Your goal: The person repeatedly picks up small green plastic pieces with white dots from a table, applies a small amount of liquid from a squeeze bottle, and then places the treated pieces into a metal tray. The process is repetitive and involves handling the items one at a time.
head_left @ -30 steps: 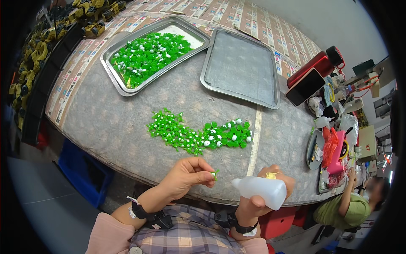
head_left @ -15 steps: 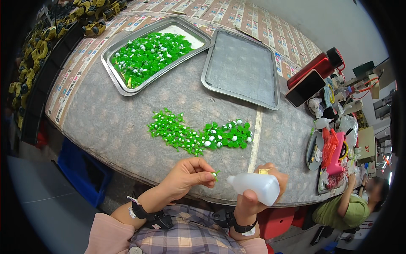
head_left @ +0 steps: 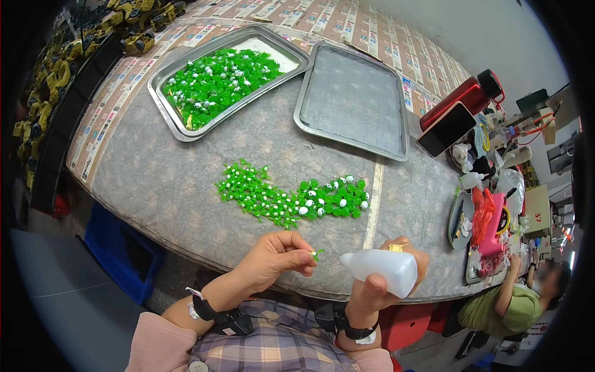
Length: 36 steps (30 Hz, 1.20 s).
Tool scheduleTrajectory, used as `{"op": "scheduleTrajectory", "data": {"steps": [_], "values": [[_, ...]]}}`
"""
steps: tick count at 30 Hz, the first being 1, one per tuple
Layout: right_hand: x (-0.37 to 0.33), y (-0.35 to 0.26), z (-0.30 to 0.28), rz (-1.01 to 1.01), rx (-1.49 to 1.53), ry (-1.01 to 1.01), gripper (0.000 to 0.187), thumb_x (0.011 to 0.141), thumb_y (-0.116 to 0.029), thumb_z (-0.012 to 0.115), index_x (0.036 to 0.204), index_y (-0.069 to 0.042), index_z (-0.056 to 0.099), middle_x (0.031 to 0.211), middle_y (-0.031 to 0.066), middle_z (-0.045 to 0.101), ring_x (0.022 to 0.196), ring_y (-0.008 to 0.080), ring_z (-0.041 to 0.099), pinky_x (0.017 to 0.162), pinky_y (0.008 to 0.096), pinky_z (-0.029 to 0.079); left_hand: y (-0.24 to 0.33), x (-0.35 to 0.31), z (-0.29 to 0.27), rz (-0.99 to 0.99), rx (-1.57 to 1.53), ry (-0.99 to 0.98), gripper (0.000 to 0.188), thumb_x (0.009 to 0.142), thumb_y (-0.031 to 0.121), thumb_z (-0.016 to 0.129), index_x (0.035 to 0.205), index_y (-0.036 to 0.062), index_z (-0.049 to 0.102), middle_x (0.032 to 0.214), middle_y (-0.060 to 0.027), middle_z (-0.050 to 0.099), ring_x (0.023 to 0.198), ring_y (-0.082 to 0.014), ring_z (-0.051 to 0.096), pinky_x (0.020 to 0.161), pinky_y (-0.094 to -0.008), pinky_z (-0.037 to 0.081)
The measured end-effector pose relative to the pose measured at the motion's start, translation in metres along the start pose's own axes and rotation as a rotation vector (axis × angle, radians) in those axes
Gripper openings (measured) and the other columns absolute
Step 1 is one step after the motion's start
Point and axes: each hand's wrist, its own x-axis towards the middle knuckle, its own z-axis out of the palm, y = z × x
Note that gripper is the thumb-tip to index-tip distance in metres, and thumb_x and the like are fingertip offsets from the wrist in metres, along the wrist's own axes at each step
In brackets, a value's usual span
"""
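Pinched between the thumb and fingers of my left hand is a small green-and-white plastic piece. My right hand is wrapped round a white squeeze bottle, tilted so its nozzle faces the piece, with a gap between them. Beyond my hands, a pile of small green pieces with white dots lies on the table. It runs into a cluster of rounder green pieces with white, eye-like balls at its right end.
A metal tray of green pieces stands far left, beside a second metal tray. Right are a red flask, a phone and a pink holder. Yellow toy vehicles fill the left edge; a person sits right.
My right hand and the squeeze bottle have shifted slightly to the right, away from the small piece. My left hand has hardly moved and still pinches it.
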Motion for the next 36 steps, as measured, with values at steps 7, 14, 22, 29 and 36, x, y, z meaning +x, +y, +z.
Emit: {"op": "scheduleTrajectory", "data": {"steps": [7,14,22,29,36], "values": [[-0.002,-0.001,-0.005,0.025,0.080,-0.008,0.056,0.059,-0.048,0.068,0.081,-0.004,0.039,0.060,0.0011,0.039,0.051,0.0133,0.037,0.045,0.0258,0.030,0.000,0.000,0.002,0.143,0.157,0.039,0.010,0.076,0.008,0.057,0.083,0.0015,0.055,0.074,-0.0061,0.058,0.069,-0.0110,0.056,0.065,-0.0213,0.045],[-0.005,0.001,-0.009,0.049,0.075,-0.080,0.053,0.060,-0.045,0.068,0.080,-0.004,0.041,0.059,0.0013,0.040,0.051,0.0137,0.038,0.046,0.0255,0.031,-0.001,0.000,0.003,0.212,0.170,0.054,0.008,0.072,0.000,0.057,0.079,0.0017,0.053,0.079,-0.0078,0.054,0.073,-0.0146,0.055,0.066,-0.0268,0.048],[-0.007,0.005,-0.005,-0.023,-0.095,0.039,0.058,0.063,-0.053,0.059,0.081,-0.002,0.038,0.067,0.0037,0.037,0.055,0.0141,0.039,0.051,0.0265,0.036,0.000,0.000,0.004,0.228,0.176,0.064,0.008,0.073,-0.001,0.057,0.079,0.0018,0.053,0.079,-0.0078,0.054,0.073,-0.0148,0.055,0.066,-0.0267,0.047],[0.030,0.029,-0.048,0.250,-0.069,0.028,0.040,0.073,-0.027,0.060,0.094,0.000,0.040,0.082,0.0056,0.044,0.073,0.0120,0.045,0.062,0.0238,0.039,0.003,-0.002,-0.005,0.283,0.155,0.143,0.009,0.072,0.000,0.057,0.080,0.0018,0.054,0.079,-0.0074,0.054,0.070,-0.0147,0.055,0.064,-0.0273,0.047],[0.037,0.086,-0.098,0.488,-0.233,-0.084,0.033,0.074,-0.004,0.055,0.102,0.003,0.041,0.093,0.0085,0.050,0.084,0.0124,0.048,0.074,0.0227,0.038,0.015,-0.002,-0.015,0.380,0.133,0.247,0.011,0.072,0.001,0.058,0.081,0.0020,0.053,0.075,-0.0059,0.055,0.066,-0.0143,0.055,0.061,-0.0280,0.048]]}}
